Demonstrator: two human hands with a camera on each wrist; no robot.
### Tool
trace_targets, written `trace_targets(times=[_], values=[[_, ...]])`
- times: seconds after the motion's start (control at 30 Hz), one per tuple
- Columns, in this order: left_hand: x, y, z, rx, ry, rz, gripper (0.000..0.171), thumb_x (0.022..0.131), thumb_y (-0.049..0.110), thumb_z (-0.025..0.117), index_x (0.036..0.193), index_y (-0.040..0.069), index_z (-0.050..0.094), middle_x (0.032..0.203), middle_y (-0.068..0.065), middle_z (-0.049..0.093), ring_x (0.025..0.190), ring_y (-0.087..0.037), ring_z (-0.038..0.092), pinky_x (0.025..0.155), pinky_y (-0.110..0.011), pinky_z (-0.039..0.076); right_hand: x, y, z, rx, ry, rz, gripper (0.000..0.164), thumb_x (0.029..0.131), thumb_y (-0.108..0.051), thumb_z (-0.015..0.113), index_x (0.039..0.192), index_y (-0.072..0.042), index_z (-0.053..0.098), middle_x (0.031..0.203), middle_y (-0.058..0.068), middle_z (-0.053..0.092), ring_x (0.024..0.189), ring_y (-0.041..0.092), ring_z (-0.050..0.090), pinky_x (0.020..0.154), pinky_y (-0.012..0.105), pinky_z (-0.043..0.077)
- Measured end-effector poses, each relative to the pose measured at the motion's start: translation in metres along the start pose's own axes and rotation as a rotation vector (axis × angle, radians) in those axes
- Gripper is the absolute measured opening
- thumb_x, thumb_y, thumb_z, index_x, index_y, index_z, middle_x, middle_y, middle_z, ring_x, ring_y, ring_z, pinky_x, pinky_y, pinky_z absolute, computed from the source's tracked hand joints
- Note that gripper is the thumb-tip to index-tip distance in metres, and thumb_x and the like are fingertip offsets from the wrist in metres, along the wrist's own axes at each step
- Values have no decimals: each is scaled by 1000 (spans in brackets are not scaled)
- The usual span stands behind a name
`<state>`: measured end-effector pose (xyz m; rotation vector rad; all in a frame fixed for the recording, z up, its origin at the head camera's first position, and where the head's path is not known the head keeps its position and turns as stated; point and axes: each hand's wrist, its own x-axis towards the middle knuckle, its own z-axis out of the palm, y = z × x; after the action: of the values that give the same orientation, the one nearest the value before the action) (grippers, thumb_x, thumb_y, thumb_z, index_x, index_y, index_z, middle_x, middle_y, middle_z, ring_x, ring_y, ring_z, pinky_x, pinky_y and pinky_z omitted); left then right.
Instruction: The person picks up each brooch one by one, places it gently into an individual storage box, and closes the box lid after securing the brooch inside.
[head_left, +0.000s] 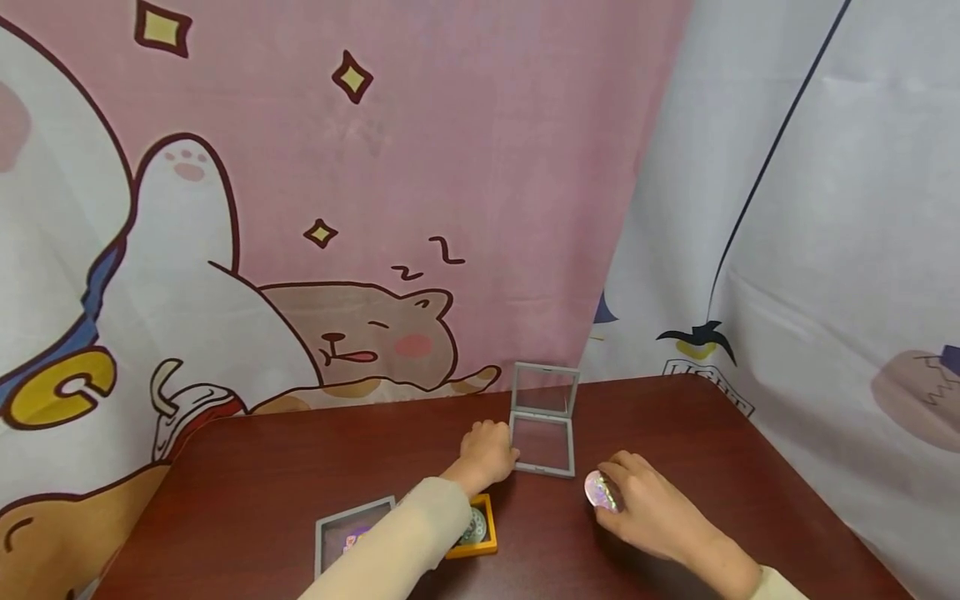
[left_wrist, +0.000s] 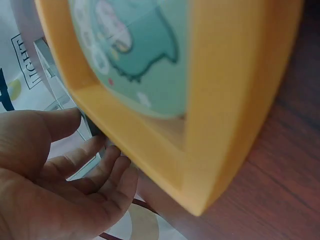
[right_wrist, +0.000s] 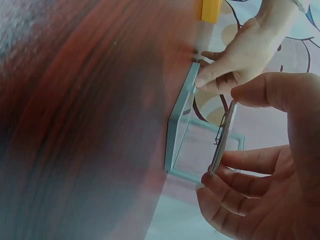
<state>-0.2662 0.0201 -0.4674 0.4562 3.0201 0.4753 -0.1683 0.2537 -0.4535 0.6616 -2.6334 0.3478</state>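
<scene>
My right hand (head_left: 648,508) holds a round, shiny badge (head_left: 600,492) by its edge, between thumb and fingers. In the right wrist view the badge (right_wrist: 225,137) is seen nearly edge-on, with a pin on its back. My left hand (head_left: 486,454) grips the left side of a grey hinged frame (head_left: 543,471) with clear film, its thumb against the frame's edge. The frame lies unfolded, one half on the table and the other raised at the back. The badge is to the right of this frame, apart from it.
A yellow frame (head_left: 491,525) holding a green round badge (head_left: 474,527) lies partly under my left forearm. Farther left, another grey frame (head_left: 318,542) with a purple item is partly hidden by the sleeve. A printed curtain (head_left: 480,167) hangs behind the dark red table (head_left: 255,467).
</scene>
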Motion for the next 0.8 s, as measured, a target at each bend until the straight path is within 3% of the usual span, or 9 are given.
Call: trace_targets(times=[0.33, 0.8], values=[[-13, 5, -7, -61, -26, 47, 24, 85, 17, 67, 64, 11, 57, 60, 0, 53, 54, -16, 49, 48, -32, 41, 1, 8, -7, 8, 12, 28, 44, 61, -24, 76, 99, -2, 67, 92, -3, 57, 83, 8, 50, 71, 28, 47], [-33, 9, -10, -75, -55, 137, 36, 87, 21, 68, 58, 13, 48, 47, 4, 40, 42, -10, 41, 41, -26, 33, 9, 16, -23, 18, 59, 31, 43, 63, -22, 78, 98, -1, 66, 92, 1, 58, 81, 11, 52, 69, 31, 48]])
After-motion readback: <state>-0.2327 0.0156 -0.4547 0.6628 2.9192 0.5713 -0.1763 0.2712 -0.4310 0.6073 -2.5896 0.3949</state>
